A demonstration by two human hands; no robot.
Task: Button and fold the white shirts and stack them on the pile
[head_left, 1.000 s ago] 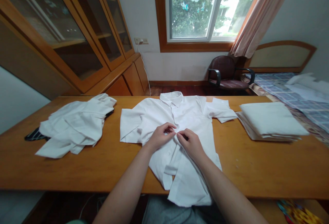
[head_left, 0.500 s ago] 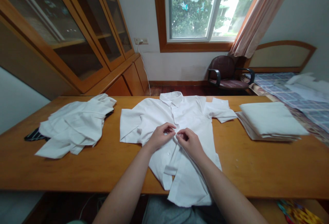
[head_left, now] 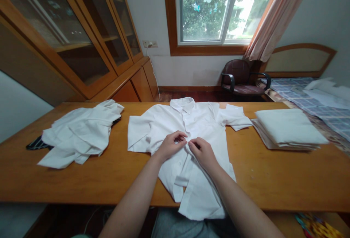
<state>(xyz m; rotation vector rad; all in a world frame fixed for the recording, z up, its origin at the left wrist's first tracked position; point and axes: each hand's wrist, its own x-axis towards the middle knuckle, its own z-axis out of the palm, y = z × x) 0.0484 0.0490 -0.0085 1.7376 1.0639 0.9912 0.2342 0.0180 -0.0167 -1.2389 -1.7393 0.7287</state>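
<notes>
A white short-sleeved shirt point(head_left: 203, 121) lies spread face up on the wooden table point(head_left: 109, 179), its collar away from me. The front is joined near the top, while its lower edges hang apart, and one corner drapes over the table's near edge. My left hand point(head_left: 172, 144) is closed in a pinch on the shirt's front edge at mid-chest. Just right of it, my right hand point(head_left: 201, 148) pinches the other front edge. The two sets of fingertips almost meet. Whatever button or buttonhole sits between them is hidden by the fingers.
On the left lies a loose heap of white clothes point(head_left: 82, 132) with a dark striped piece under it. A neat folded white stack point(head_left: 290, 125) sits on the right. Beyond the table are a chair point(head_left: 240, 75), a glass-door cabinet point(head_left: 109, 30) and a bed point(head_left: 314, 92).
Almost nothing differs. The fingers of my right hand have shifted very slightly at the shirt's front; my left hand and the shirt stay in place.
</notes>
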